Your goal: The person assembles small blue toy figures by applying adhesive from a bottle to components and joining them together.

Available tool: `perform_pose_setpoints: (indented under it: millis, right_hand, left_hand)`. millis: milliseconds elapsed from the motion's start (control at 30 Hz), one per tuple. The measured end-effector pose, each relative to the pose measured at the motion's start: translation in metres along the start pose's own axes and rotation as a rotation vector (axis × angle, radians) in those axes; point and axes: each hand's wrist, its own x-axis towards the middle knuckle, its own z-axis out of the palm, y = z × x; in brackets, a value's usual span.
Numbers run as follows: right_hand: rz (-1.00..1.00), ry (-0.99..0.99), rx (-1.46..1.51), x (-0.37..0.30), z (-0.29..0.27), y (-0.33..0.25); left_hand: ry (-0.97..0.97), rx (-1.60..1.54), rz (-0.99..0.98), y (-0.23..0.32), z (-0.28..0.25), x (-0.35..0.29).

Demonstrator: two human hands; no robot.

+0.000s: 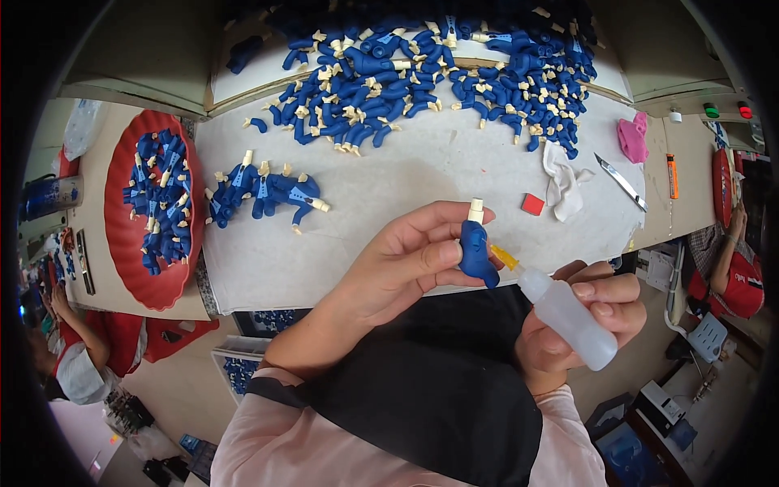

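Note:
My left hand [422, 252] pinches a small blue doll body [475, 252] with a cream neck peg pointing up. My right hand [592, 300] is closed around a translucent white squeeze bottle [572, 321] with a yellow dispensing tip [505, 257]. The tip points at the doll body's right side, close to it; whether it touches I cannot tell. On the table left of my hands lie several blue doll figures [264, 191] with arms on. Beyond my hands is a heap of loose blue arms [357, 105] with cream hands.
A red scalloped tray [118, 219] with blue figures stands at the left. To the right lie a red square [532, 204], a white cloth [564, 183], a metal blade tool [621, 183], a pink cloth [633, 136] and an orange tube [673, 176]. Other people sit at both sides.

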Motion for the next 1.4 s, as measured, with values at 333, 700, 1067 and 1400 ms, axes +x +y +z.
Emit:
perform_pose_setpoints:
  millis: [333,700,1067,1400]
  right_hand:
    - [-0.049,-0.04,0.002,-0.004,0.004,-0.001]
    - [-0.096,0.004,-0.201,-0.005,0.007,0.001]
    - [-0.092,-0.014,-0.206,-0.005,0.008,0.0]
    - [-0.082,-0.024,-0.206,-0.005,0.009,0.0]
  left_hand:
    - [0.023,0.028,-0.009,0.002,0.003,0.0]
    - [0.011,0.036,0.003,0.001,0.004,-0.001]
    - [0.023,0.047,0.011,0.003,0.006,-0.001]
    - [0.033,0.059,0.007,0.002,0.004,-0.001]
